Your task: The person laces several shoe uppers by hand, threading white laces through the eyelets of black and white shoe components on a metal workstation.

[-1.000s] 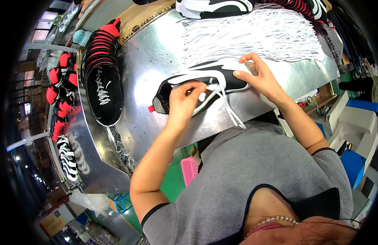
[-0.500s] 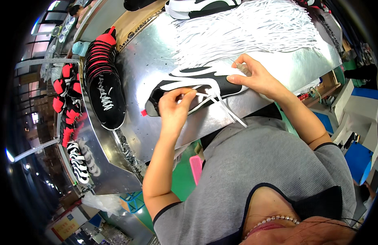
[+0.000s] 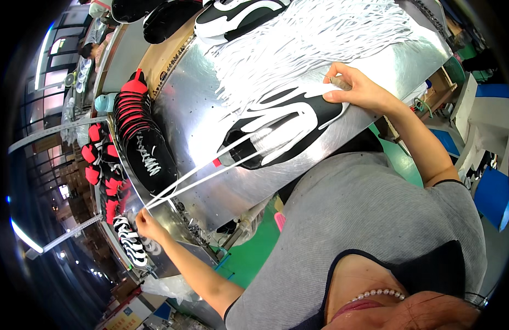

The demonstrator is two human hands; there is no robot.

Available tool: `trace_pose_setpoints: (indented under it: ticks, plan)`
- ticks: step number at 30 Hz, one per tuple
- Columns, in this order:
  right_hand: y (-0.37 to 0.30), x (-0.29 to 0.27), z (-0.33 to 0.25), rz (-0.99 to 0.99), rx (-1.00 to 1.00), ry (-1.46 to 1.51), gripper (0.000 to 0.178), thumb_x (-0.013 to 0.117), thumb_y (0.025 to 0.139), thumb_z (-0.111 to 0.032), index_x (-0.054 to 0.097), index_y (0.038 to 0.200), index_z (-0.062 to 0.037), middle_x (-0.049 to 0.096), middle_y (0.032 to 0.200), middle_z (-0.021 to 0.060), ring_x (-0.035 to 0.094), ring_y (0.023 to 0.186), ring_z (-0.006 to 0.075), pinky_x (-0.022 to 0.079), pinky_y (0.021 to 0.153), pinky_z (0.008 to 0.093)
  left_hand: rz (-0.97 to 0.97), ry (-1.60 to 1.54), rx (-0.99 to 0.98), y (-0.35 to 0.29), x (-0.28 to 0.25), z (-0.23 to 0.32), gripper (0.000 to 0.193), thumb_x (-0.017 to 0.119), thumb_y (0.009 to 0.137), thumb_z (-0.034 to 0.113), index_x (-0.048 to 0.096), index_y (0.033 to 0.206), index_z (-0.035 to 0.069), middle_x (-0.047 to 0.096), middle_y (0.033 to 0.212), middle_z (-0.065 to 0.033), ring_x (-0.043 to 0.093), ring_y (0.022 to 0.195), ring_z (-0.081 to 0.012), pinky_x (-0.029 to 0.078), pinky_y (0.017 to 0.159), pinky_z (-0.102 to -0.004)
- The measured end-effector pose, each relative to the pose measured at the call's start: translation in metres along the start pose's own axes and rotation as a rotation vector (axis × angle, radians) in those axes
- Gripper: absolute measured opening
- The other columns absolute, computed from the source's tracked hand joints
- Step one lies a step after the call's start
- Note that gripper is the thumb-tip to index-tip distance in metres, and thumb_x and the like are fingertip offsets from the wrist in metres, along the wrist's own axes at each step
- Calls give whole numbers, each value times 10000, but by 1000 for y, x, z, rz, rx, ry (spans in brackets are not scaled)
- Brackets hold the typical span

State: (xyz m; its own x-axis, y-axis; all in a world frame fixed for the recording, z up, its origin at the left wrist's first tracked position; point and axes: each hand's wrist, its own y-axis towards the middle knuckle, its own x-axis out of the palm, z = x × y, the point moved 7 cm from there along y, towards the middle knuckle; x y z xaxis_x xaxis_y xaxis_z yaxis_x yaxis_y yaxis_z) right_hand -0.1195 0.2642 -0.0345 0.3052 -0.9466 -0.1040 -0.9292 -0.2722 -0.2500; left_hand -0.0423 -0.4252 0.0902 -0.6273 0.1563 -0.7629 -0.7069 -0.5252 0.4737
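A black and white shoe upper lies on the metal table, its small red heel tab toward the left. My right hand pinches its toe end at the right. Between the right thumb and fingers shows a small grey-beige piece that I cannot make out. Past the table's left edge, my left hand is closed on the ends of a white shoelace. Both strands stretch taut from the upper's opening to the left fingers. A big spread of loose white laces covers the far part of the table.
Left of the upper stands a row of nested black and red shoe uppers. Another black and white upper lies at the far edge. Several red and black pieces sit farther left. The metal tabletop ends close to my body.
My left hand has swung from the upper's opening far to the left and down, drawing the lace strands out taut. My right hand stays at the toe; the view has shifted slightly.
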Motion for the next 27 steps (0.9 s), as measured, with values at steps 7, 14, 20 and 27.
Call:
trace_pose_setpoints:
  ticks: [7, 14, 20, 27]
  plan:
    - [17, 15, -38, 116, -305, -774, 380, 726, 855, -362, 589, 1064, -76, 636, 772, 88, 606, 693, 251, 479, 669, 345, -671, -623, 651, -138, 65, 341, 51, 658, 904, 28, 641, 880, -14, 639, 995, -88, 554, 870, -113, 438, 763, -237]
    - [8, 10, -60, 336, -322, -299, 211, 719, 878, -181, 671, 1017, -29, 638, 805, 13, 576, 713, 81, 464, 663, 234, -813, -836, 548, -146, 102, 393, 18, 693, 850, 18, 691, 864, 30, 694, 991, -101, 601, 940, -184, 466, 820, -290]
    - [7, 26, -79, 216, -379, 305, 188, 661, 917, -85, 680, 1087, -7, 656, 976, 8, 561, 881, 65, 453, 778, 212, -780, -761, 530, -141, 127, 393, 50, 705, 842, 57, 709, 887, 36, 588, 1340, -170, 546, 1204, -299, 389, 1044, -403]
    - [27, 90, -62, -2, -328, 325, 147, 690, 910, -147, 655, 1018, -54, 586, 885, -28, 494, 786, 50, 396, 697, 222, -784, -752, 529, -167, 136, 404, 78, 691, 869, 76, 686, 932, 30, 661, 1175, -110, 594, 1066, -243, 465, 878, -338]
